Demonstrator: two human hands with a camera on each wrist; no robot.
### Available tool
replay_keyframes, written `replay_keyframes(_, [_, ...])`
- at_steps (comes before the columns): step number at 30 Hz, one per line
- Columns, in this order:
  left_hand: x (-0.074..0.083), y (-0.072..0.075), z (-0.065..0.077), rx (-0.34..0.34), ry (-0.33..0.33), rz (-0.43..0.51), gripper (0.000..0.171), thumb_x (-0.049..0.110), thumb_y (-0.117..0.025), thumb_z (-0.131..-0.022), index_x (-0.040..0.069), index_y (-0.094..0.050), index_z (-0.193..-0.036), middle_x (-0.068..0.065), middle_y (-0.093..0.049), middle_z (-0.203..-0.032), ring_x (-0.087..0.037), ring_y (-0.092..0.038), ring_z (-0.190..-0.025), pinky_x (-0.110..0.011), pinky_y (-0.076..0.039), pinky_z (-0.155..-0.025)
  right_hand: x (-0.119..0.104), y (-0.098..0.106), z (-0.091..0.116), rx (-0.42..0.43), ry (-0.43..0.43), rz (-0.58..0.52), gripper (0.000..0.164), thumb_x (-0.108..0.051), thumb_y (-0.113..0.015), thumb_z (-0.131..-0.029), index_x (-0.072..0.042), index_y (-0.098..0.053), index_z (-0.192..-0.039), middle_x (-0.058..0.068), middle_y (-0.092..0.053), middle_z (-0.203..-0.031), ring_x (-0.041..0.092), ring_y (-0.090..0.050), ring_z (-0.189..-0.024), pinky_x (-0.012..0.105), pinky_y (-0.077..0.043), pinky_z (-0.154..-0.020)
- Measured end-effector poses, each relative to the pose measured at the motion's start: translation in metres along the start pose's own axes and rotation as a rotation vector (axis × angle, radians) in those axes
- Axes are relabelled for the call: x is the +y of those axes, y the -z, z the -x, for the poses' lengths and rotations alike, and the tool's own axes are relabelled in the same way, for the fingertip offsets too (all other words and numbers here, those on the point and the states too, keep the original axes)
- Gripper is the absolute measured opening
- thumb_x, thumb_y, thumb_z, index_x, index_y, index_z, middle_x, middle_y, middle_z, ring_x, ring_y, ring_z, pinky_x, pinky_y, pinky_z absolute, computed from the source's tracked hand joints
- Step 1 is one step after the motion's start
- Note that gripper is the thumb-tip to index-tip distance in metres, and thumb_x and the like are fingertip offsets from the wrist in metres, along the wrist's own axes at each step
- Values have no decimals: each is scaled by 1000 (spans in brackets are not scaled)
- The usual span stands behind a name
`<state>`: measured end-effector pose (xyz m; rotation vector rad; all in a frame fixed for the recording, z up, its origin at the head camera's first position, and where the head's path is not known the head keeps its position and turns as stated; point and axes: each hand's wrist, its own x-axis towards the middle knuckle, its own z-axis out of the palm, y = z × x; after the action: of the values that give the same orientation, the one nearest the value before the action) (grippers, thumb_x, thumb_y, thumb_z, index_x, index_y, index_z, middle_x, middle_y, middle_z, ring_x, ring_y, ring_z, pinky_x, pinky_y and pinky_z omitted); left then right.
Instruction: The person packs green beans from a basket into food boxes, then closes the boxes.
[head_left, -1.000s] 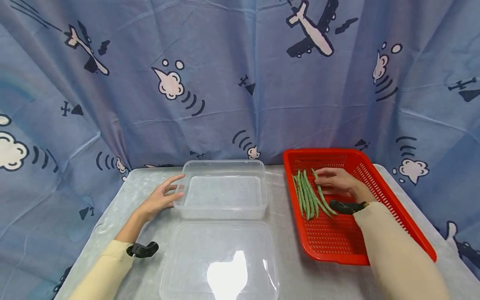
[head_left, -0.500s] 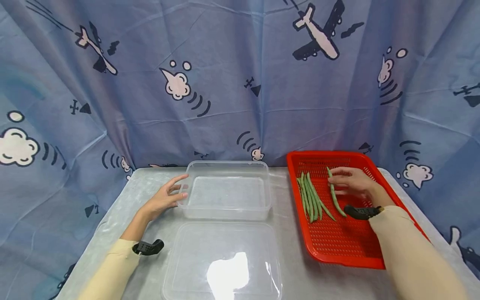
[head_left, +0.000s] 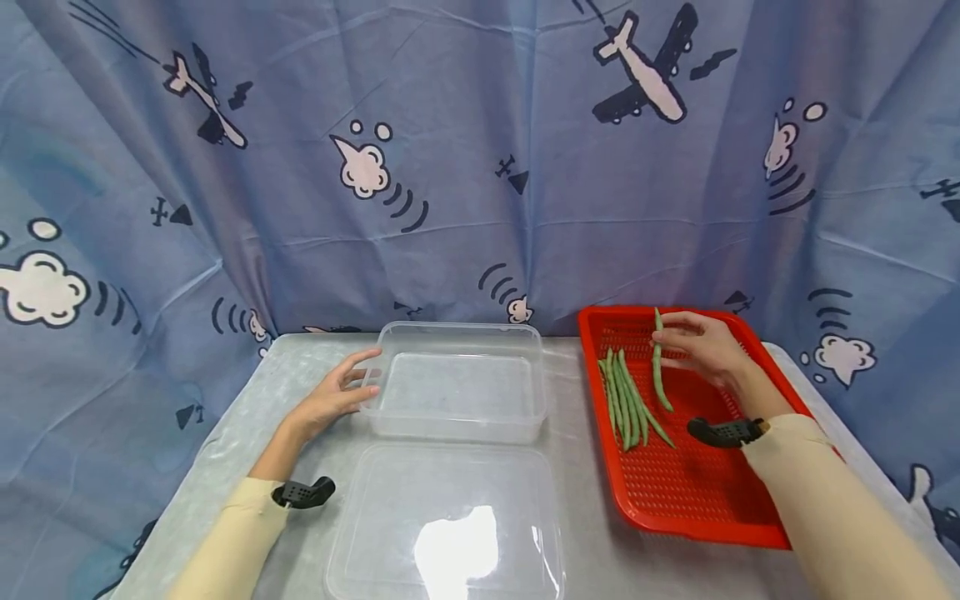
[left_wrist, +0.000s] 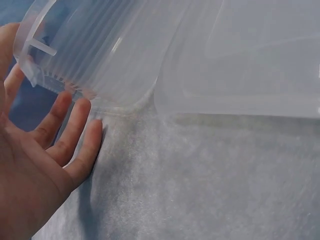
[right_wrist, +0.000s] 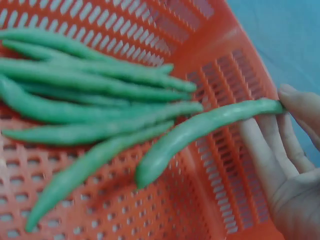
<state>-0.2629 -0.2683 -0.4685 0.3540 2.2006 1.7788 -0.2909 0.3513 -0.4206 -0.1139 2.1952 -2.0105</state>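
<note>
While left wrist shows container (left_wrist: 110, 55) — right shows beans (right_wrist: 100, 81).

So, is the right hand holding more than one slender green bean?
No, the right hand pinches a single bean; the other beans lie in the red plastic basket.

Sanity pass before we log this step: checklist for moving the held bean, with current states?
1. Grip: ok. Right hand pinches one green bean near one end.
2. Separated from the pile: ok. The head view shows a gap between it and the other beans.
3. Clear container open: ok. Clear lid lies in front of it on the table.
4. Container steadied: cannot tell. Left hand is at its left side, but firmness of contact doesn't show.
5. Bean over container: not ok. It is at the red basket.
</note>
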Motion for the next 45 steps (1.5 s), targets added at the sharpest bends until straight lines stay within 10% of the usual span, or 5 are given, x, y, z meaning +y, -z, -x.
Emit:
replay_keyframes(21, [-1,0,1,28,-5,-38,66,13,-63,-102,21,-32,-160,-26,-30,-156,-44,-27,-142,-56,-41,-92,-42,-70,-10,32,156,-160,32,-3,-71,-95,1,-60,-125,3,-70,-100,16,-69,-92,41,-57,-74])
replay_keyframes(45, [1,0,-2,38,-15,-92,63,11,-61,-103,21,-35,-159,-27,-24,-158,-44,-24,-143,-58,-44,-90,-70,-173,-43,31,120,-171,50,-3,-73,-94,11,-50,-137,5,-66,-96,18,-69,-86,43,-58,-73])
